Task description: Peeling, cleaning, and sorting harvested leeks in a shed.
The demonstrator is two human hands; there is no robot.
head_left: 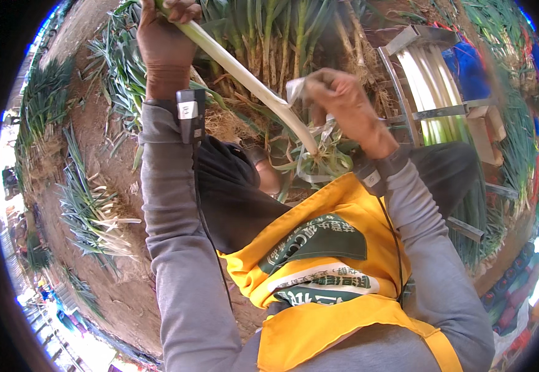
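A long leek (244, 68) slants across the upper middle, its white shank running down to the right. My left hand (167, 22) is closed round its upper, greener part near the top edge. Beside the lower shank is my right hand (344, 102), fingers curled and smeared by motion. A small pale flap (295, 90) shows at its fingertips, against or just beside the shank; what it is I cannot make out. Under the leek's lower end lies a tangle of roots and leaf scraps (326, 160), close to my yellow apron (319, 204).
Upright leeks (275, 43) stand packed ahead of me. To the right, a metal-and-wood frame (402, 80) holds trimmed white leeks (432, 80), with a blue bag (471, 71) beside it. Loose leeks (99, 217) lie on bare soil (108, 282) at left.
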